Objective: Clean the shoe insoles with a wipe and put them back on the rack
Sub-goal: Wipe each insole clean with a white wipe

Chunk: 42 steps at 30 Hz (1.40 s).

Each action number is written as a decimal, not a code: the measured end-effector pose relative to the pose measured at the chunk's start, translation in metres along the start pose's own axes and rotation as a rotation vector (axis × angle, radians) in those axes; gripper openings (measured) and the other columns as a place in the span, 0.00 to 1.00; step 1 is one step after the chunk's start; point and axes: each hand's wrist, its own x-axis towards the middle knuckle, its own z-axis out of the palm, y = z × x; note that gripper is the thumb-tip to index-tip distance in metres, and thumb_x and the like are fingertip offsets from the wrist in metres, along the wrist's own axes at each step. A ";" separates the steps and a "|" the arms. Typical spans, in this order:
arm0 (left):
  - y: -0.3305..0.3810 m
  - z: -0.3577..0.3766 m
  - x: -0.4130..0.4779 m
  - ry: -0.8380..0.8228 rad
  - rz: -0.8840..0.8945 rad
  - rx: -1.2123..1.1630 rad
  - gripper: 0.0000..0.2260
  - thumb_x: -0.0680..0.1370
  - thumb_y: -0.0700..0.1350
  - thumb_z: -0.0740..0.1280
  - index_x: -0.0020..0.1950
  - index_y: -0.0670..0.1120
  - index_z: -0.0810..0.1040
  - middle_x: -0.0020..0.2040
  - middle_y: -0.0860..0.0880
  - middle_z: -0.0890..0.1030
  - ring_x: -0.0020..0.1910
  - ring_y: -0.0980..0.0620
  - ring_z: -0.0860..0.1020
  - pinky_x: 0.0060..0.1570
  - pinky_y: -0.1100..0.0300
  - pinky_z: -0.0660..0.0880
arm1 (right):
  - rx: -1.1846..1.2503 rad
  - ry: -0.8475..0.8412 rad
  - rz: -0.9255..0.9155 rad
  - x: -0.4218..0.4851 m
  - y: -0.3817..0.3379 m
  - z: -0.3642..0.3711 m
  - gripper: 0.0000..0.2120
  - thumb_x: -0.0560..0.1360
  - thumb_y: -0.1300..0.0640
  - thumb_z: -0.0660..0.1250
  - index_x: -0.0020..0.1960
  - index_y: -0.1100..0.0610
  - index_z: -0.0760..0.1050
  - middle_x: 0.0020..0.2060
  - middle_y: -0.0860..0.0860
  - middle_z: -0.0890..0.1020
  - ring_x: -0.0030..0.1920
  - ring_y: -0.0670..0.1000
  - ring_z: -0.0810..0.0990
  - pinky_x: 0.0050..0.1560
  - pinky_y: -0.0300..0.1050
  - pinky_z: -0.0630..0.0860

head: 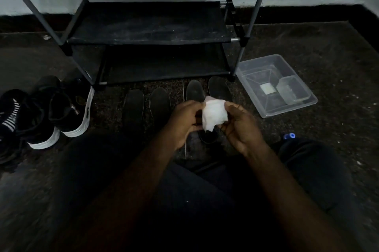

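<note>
A white wipe is held between both hands above the floor. My left hand pinches its left edge and my right hand pinches its right edge. Several dark insoles lie side by side on the floor in front of the shoe rack: one at the left, one beside it, and two further right, partly hidden behind the wipe and my hands. The rack's black shelves hold nothing.
Black shoes with white soles stand on the floor at the left. A clear plastic bin with a smaller clear container in it sits at the right. A blue cap shows by my right knee. My dark-trousered legs fill the foreground.
</note>
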 end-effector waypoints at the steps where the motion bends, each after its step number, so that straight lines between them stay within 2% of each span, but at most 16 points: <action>1: 0.001 -0.001 -0.001 -0.068 -0.062 -0.133 0.11 0.81 0.46 0.58 0.50 0.43 0.78 0.49 0.41 0.82 0.45 0.45 0.80 0.43 0.53 0.78 | 0.038 -0.019 0.010 0.000 -0.001 0.000 0.11 0.82 0.61 0.56 0.53 0.63 0.77 0.41 0.56 0.85 0.39 0.52 0.84 0.37 0.42 0.81; 4: 0.001 -0.003 -0.001 -0.164 -0.125 -0.299 0.13 0.82 0.46 0.56 0.58 0.42 0.77 0.51 0.42 0.83 0.49 0.45 0.81 0.49 0.49 0.78 | -0.026 0.008 -0.010 0.002 -0.003 -0.003 0.10 0.82 0.60 0.58 0.52 0.62 0.77 0.43 0.57 0.84 0.41 0.52 0.83 0.37 0.42 0.81; 6: -0.001 0.000 -0.002 -0.153 -0.104 -0.237 0.09 0.82 0.41 0.60 0.57 0.43 0.78 0.50 0.44 0.83 0.48 0.46 0.81 0.48 0.50 0.79 | -0.199 0.069 -0.058 0.004 0.000 -0.006 0.08 0.80 0.61 0.61 0.48 0.60 0.77 0.42 0.58 0.82 0.38 0.52 0.80 0.31 0.39 0.77; 9: -0.002 0.002 -0.002 -0.134 -0.085 -0.208 0.07 0.80 0.36 0.63 0.53 0.44 0.78 0.47 0.46 0.83 0.47 0.49 0.81 0.46 0.52 0.79 | -0.379 0.075 -0.151 0.004 0.007 -0.009 0.06 0.79 0.62 0.64 0.46 0.61 0.78 0.40 0.58 0.82 0.36 0.49 0.79 0.30 0.38 0.74; 13: -0.001 0.000 -0.002 -0.175 -0.046 -0.196 0.07 0.79 0.40 0.65 0.56 0.42 0.80 0.48 0.45 0.84 0.47 0.48 0.82 0.47 0.53 0.80 | -0.412 0.085 -0.234 0.001 0.006 -0.007 0.07 0.80 0.63 0.62 0.44 0.60 0.75 0.34 0.55 0.79 0.26 0.41 0.76 0.26 0.35 0.71; 16: 0.002 0.001 -0.002 -0.221 -0.086 -0.273 0.13 0.78 0.50 0.65 0.55 0.43 0.80 0.46 0.47 0.82 0.46 0.51 0.80 0.45 0.56 0.80 | -0.426 0.093 -0.217 0.000 0.004 -0.007 0.10 0.81 0.62 0.61 0.42 0.58 0.76 0.36 0.55 0.81 0.31 0.45 0.79 0.32 0.40 0.75; 18: -0.001 0.001 0.000 -0.213 -0.067 -0.275 0.11 0.81 0.47 0.63 0.57 0.41 0.79 0.48 0.45 0.81 0.48 0.50 0.80 0.49 0.55 0.80 | -0.434 0.096 -0.218 0.000 0.005 -0.007 0.10 0.81 0.62 0.62 0.42 0.58 0.77 0.38 0.55 0.83 0.35 0.48 0.81 0.36 0.43 0.77; 21: -0.010 0.003 0.001 -0.129 0.020 -0.078 0.07 0.81 0.37 0.62 0.57 0.41 0.78 0.48 0.45 0.83 0.47 0.51 0.81 0.52 0.55 0.78 | -0.498 0.147 -0.245 0.003 0.011 -0.007 0.04 0.79 0.60 0.66 0.45 0.58 0.78 0.39 0.56 0.83 0.37 0.50 0.80 0.37 0.44 0.77; 24: -0.015 0.006 0.000 -0.054 0.092 0.081 0.06 0.79 0.38 0.67 0.54 0.39 0.79 0.41 0.48 0.81 0.39 0.56 0.79 0.44 0.61 0.79 | -0.550 0.129 -0.250 0.006 0.018 -0.007 0.06 0.77 0.58 0.69 0.49 0.61 0.79 0.42 0.59 0.85 0.40 0.54 0.82 0.43 0.51 0.80; 28: -0.016 0.005 0.002 0.055 0.152 0.181 0.03 0.77 0.40 0.71 0.44 0.43 0.79 0.39 0.49 0.81 0.37 0.57 0.78 0.41 0.61 0.78 | -0.656 0.158 -0.293 0.011 0.018 -0.011 0.07 0.79 0.60 0.66 0.48 0.62 0.80 0.43 0.60 0.84 0.43 0.57 0.83 0.47 0.54 0.80; 30: -0.014 0.003 0.004 0.095 0.167 0.167 0.05 0.76 0.40 0.71 0.41 0.44 0.77 0.38 0.48 0.80 0.38 0.56 0.78 0.41 0.61 0.77 | -0.609 0.220 -0.262 0.013 0.015 -0.014 0.07 0.80 0.60 0.63 0.46 0.59 0.78 0.42 0.59 0.84 0.41 0.55 0.80 0.46 0.52 0.78; 34: -0.004 -0.001 0.004 0.075 0.171 0.055 0.08 0.76 0.37 0.70 0.38 0.42 0.76 0.40 0.43 0.80 0.42 0.51 0.79 0.47 0.57 0.78 | -0.301 0.259 -0.164 0.015 0.004 -0.017 0.13 0.82 0.63 0.58 0.41 0.58 0.76 0.33 0.53 0.82 0.37 0.54 0.79 0.39 0.46 0.78; 37: 0.002 -0.004 0.002 0.018 0.158 -0.017 0.10 0.77 0.34 0.67 0.37 0.42 0.74 0.41 0.42 0.80 0.41 0.50 0.80 0.47 0.58 0.79 | -0.263 0.228 -0.137 0.015 0.000 -0.018 0.12 0.82 0.65 0.56 0.46 0.63 0.77 0.38 0.57 0.82 0.37 0.55 0.80 0.32 0.41 0.78; 38: 0.003 -0.004 0.002 0.001 0.151 -0.022 0.10 0.77 0.34 0.67 0.37 0.43 0.74 0.41 0.42 0.80 0.41 0.50 0.80 0.45 0.59 0.78 | -0.261 0.215 -0.128 0.015 0.001 -0.018 0.11 0.82 0.64 0.56 0.50 0.66 0.77 0.42 0.59 0.82 0.40 0.57 0.81 0.34 0.42 0.80; 40: 0.003 -0.005 0.002 -0.014 0.141 -0.010 0.09 0.77 0.36 0.67 0.37 0.44 0.74 0.42 0.40 0.78 0.41 0.47 0.77 0.43 0.59 0.77 | -0.216 0.121 -0.060 0.015 0.001 -0.018 0.14 0.82 0.60 0.57 0.57 0.67 0.77 0.49 0.62 0.83 0.49 0.61 0.83 0.47 0.48 0.81; 42: 0.003 -0.006 0.002 -0.027 0.134 -0.018 0.08 0.78 0.37 0.67 0.39 0.43 0.75 0.42 0.41 0.79 0.41 0.46 0.78 0.44 0.58 0.77 | -0.176 -0.048 0.101 0.012 -0.001 -0.016 0.23 0.82 0.47 0.57 0.62 0.65 0.76 0.55 0.61 0.83 0.56 0.58 0.82 0.53 0.50 0.81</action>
